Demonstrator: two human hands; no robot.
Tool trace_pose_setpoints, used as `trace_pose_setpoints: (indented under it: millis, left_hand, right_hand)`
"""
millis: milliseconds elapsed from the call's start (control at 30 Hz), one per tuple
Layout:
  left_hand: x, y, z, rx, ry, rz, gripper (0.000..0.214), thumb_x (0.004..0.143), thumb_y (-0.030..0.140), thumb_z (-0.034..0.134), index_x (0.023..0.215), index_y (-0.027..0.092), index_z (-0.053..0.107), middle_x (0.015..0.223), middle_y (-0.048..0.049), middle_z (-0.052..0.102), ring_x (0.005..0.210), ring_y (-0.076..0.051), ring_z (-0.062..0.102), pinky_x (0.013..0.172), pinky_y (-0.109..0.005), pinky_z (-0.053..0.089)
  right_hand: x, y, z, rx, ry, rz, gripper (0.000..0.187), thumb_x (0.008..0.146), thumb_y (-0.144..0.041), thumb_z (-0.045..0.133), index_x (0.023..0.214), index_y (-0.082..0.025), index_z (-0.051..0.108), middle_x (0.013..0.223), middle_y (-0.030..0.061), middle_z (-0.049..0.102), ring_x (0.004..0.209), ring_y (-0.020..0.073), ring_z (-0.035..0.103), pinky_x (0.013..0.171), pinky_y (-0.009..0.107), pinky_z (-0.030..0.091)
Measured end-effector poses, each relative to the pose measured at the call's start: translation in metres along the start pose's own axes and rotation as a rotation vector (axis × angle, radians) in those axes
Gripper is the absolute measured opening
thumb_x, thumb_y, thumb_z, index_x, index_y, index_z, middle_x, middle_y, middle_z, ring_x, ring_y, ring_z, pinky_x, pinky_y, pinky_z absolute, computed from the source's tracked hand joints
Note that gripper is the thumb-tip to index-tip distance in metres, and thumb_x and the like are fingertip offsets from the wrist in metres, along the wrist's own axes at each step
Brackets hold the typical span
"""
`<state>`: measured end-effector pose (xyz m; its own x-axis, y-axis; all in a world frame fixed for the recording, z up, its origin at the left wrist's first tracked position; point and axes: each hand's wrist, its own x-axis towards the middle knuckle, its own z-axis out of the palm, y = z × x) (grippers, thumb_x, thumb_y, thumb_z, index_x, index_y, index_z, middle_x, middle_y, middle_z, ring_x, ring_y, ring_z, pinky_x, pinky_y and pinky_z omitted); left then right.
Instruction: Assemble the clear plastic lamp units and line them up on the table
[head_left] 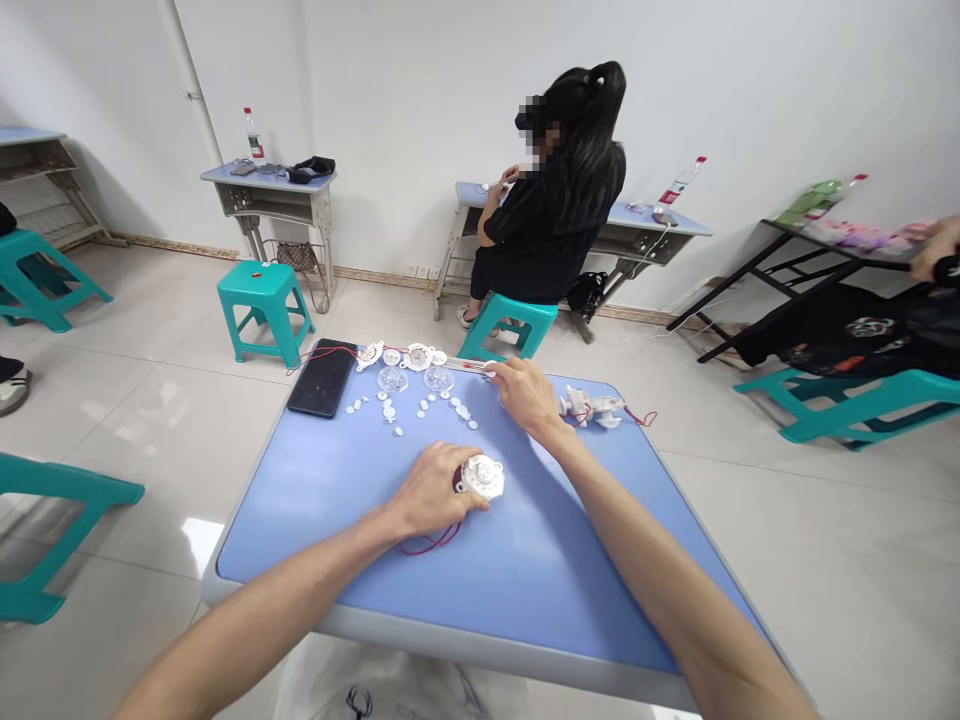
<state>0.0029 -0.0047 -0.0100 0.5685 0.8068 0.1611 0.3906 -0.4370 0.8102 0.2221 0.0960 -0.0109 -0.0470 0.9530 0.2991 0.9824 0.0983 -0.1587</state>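
Observation:
My left hand (439, 490) is closed around a round white plastic housing (482, 477) with small tabs on its rim, held low over the middle of the blue desk (525, 600). A red cord (435, 543) loops out beneath that hand. At the desk's far edge my right hand (527, 397) has thumb and fingertips pinched together beside a narrow groove (469, 364) with small red and metallic items in it. What the fingertips hold, a whitish bit at most, is too small to make out.
A black phone (324, 378) lies at the far left corner. Beside it are white housings (418, 357), clear discs (439, 379) and several small white pieces (463, 411). White assembled parts with red cord (596, 407) lie at right. Beyond, a person (562, 190) sits at another desk.

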Motion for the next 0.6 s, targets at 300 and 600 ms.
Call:
trace_pose_setpoints:
  millis: [300,600]
  left_hand:
    - [0.000,0.000,0.000,-0.004,-0.005,-0.005,0.053,0.066,0.026,0.084,0.114,0.016,0.065,0.102,-0.0071,0.068,0.093,-0.023,0.058,0.088,-0.036,0.045]
    - [0.000,-0.001,0.000,-0.001,-0.001,0.005,0.054,0.066,0.026,0.084,0.115,0.016,0.065,0.102,-0.0070,0.068,0.093,-0.023,0.058,0.088,-0.035,0.045]
  right_hand:
    - [-0.002,0.003,0.010,-0.133,-0.003,-0.072,0.032,0.095,-0.018,0.043,0.111,-0.024,0.071,0.100,0.0085,0.068,0.094,0.0226,0.052,0.070,0.030,0.035]
    - [-0.003,0.001,0.009,-0.152,0.008,-0.082,0.028,0.094,-0.019,0.046,0.104,-0.022,0.072,0.100,0.0081,0.070,0.094,0.0240,0.055,0.071,0.032,0.036]
